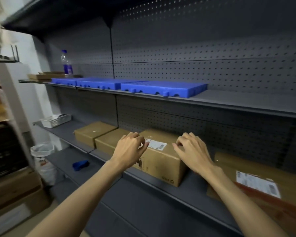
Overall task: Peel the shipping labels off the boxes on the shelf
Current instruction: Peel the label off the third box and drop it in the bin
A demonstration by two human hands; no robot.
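Note:
A brown cardboard box (161, 161) stands on the middle shelf (161, 189), with a white shipping label (158, 144) on its top. My left hand (130, 147) is at the label's left edge, its fingertips pinched on that corner. Fingers bent, my right hand (191, 149) rests on the box's top right edge without gripping it. To the right lies a flat box (229, 163) with another white label (257, 184) on it. Two more brown boxes (92, 132) (108, 142) sit to the left, with no label showing on them.
Blue foam trays (162, 88) and a plastic bottle (67, 64) are on the shelf above. A white basket (55, 120) sits at the far left of the box shelf. A blue object (80, 165) lies on the lower shelf, and a lined bin (43, 161) stands on the floor.

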